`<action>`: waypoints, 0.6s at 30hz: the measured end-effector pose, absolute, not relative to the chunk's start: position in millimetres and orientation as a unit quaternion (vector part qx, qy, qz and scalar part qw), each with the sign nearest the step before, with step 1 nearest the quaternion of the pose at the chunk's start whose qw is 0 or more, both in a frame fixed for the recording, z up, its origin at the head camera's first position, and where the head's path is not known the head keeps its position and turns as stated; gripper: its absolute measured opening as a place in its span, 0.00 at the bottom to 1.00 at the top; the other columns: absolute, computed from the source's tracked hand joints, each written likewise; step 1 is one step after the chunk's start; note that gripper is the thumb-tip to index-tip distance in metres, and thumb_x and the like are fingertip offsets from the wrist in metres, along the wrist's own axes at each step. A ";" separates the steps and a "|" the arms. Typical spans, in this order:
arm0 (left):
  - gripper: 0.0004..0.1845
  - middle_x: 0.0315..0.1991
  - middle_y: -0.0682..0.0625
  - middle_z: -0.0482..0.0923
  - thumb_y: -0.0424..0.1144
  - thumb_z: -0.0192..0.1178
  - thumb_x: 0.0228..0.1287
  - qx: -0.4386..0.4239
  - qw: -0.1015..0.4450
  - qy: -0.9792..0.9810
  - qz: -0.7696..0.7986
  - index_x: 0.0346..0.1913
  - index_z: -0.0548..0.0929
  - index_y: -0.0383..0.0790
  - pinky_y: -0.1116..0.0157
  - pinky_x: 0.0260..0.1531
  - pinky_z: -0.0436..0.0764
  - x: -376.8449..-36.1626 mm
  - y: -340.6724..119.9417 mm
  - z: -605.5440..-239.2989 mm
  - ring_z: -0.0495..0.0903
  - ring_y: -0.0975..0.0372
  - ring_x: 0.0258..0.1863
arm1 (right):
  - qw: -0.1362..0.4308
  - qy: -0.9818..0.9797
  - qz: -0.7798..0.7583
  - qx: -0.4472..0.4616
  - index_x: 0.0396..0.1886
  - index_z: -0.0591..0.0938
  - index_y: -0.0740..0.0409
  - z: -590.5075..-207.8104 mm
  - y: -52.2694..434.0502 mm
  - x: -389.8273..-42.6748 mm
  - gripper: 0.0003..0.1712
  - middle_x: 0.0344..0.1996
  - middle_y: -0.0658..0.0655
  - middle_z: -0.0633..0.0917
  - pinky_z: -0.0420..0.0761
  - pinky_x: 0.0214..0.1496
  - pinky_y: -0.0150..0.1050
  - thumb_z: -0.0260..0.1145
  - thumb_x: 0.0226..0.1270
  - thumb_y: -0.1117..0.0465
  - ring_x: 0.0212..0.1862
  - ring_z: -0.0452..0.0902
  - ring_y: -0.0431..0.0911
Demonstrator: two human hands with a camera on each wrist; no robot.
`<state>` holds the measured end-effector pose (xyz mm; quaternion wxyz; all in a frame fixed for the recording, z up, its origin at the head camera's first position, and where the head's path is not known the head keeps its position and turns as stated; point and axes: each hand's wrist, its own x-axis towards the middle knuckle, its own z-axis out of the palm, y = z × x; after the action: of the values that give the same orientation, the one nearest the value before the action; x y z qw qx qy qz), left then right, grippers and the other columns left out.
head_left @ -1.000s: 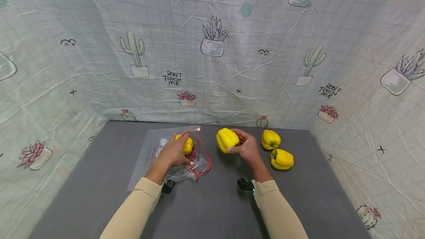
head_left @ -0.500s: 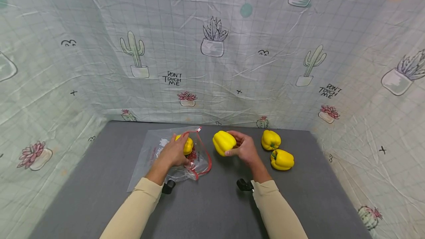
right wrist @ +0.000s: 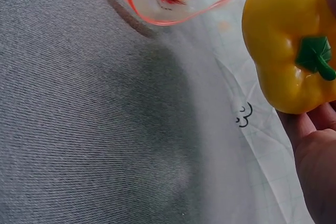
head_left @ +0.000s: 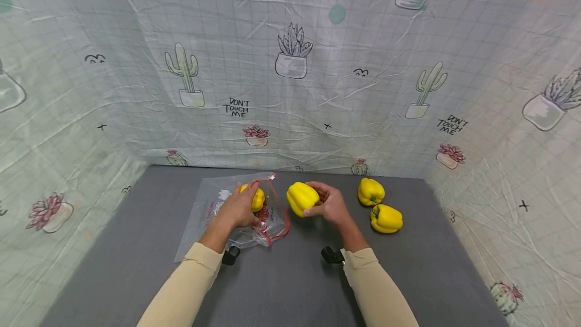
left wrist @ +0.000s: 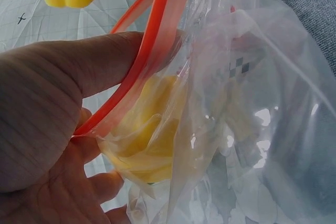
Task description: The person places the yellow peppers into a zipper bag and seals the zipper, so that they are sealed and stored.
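Vs the earlier head frames, the held pepper (head_left: 302, 199), in the R hand (head_left: 330, 206), has shifted L, closer to the clear bag (head_left: 195, 216); the L hand (head_left: 236, 208) looks abt the same.

Head view: R hand pinches the held pepper btwn thumb & fingers, just off the red rim (head_left: 283, 206), apparently above the table (head_left: 290, 281). L hand lies over the bag by the bagged pepper (head_left: 258, 199). Rear loose pepper (head_left: 370, 192) & front loose pepper (head_left: 386, 218) sit next to each other, R of the R hand.

L wrist view: thumb & fingers spread apart, red rim running across the thumb; can't tell if film is nipped too. Bagged pepper shows thru the plastic.

R wrist view: held pepper's green stem (right wrist: 315, 56) faces the cam, fingers under it; bag mouth stands open, w/ the bagged pepper inside.

Step prob. = bringing the 2nd pepper to the bag. Next move likely calls for lining it up w/ the mouth, clearing the rim, L hand keeping the gap.
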<state>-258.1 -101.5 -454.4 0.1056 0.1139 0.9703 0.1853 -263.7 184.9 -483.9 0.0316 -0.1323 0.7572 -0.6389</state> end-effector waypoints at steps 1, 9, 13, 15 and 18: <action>0.62 0.83 0.39 0.56 0.44 0.81 0.50 0.114 0.106 0.970 0.184 0.84 0.53 0.38 0.35 0.75 0.65 -258.3 -101.4 -454.3 0.46 0.34 0.83 | 0.032 0.755 -0.640 -0.134 0.69 0.77 0.68 -484.6 184.2 -263.4 0.43 0.65 0.71 0.82 0.82 0.59 0.30 0.81 0.49 0.77 0.57 0.82 0.49; 0.61 0.83 0.39 0.56 0.43 0.81 0.51 0.114 0.107 0.970 0.187 0.84 0.53 0.38 0.35 0.75 0.64 -259.1 -101.7 -454.6 0.46 0.34 0.83 | 0.046 0.750 -0.646 -0.136 0.68 0.78 0.66 -488.8 177.8 -263.3 0.44 0.66 0.69 0.81 0.81 0.66 0.36 0.81 0.48 0.77 0.60 0.80 0.50; 0.61 0.83 0.39 0.55 0.43 0.81 0.52 0.114 0.109 0.970 0.188 0.84 0.53 0.38 0.35 0.75 0.63 -258.9 -101.3 -453.8 0.45 0.34 0.83 | 0.053 0.753 -0.641 -0.140 0.69 0.78 0.65 -491.6 175.0 -263.3 0.44 0.67 0.67 0.80 0.80 0.70 0.48 0.81 0.48 0.76 0.62 0.79 0.54; 0.61 0.84 0.39 0.55 0.43 0.81 0.52 0.114 0.109 0.970 0.187 0.84 0.53 0.38 0.35 0.75 0.63 -259.1 -101.1 -453.6 0.45 0.34 0.83 | 0.052 0.754 -0.639 -0.142 0.68 0.78 0.65 -492.5 173.4 -263.2 0.44 0.67 0.67 0.80 0.80 0.71 0.51 0.82 0.48 0.76 0.62 0.78 0.56; 0.61 0.83 0.39 0.55 0.43 0.81 0.52 0.113 0.109 0.970 0.186 0.84 0.53 0.38 0.35 0.76 0.62 -259.9 -100.7 -454.1 0.45 0.34 0.83 | 0.048 0.759 -0.633 -0.143 0.68 0.79 0.65 -493.2 171.2 -262.8 0.43 0.67 0.66 0.79 0.79 0.71 0.55 0.82 0.47 0.75 0.63 0.77 0.56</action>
<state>-259.9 -100.7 -454.1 0.1088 0.1126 0.9700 0.1857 -262.8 171.2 -493.2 0.0477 -0.1426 0.7595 -0.6329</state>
